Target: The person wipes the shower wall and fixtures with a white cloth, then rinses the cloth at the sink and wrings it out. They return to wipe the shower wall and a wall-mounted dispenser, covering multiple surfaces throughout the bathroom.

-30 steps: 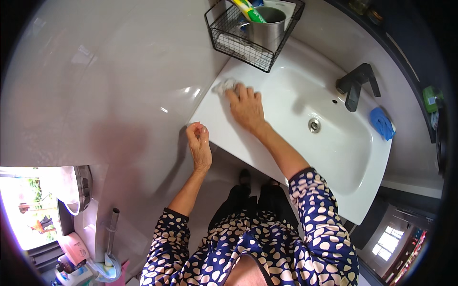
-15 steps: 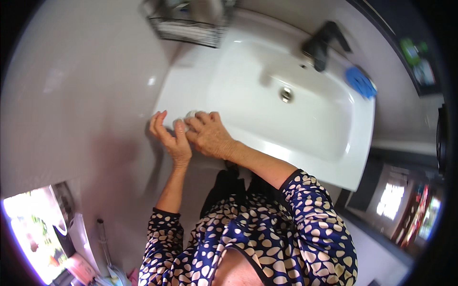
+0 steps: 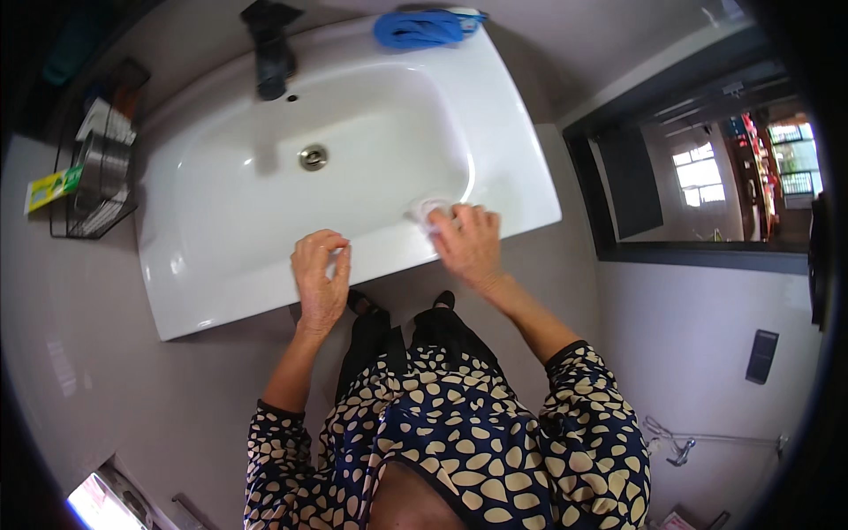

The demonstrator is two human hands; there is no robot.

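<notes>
The scene is evenly and fairly brightly lit; the white sink [image 3: 221, 203] shines with soft glare along its basin and front rim; daylight burns out a small patch at the lower left edge and brightens the windows [image 3: 751, 159] seen at the right; shadows are faint, darkest beneath the sink's front edge; fisheye bending curves straight edges toward a black rim; the corners are dark; focus is sharp at the centre, softer outward.

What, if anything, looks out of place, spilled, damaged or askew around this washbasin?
Nothing stands out. The white washbasin looks intact, with no visible spill. The right hand presses a small white cloth on its front rim; the left hand rests on the front edge. A blue cloth lies behind.
</notes>
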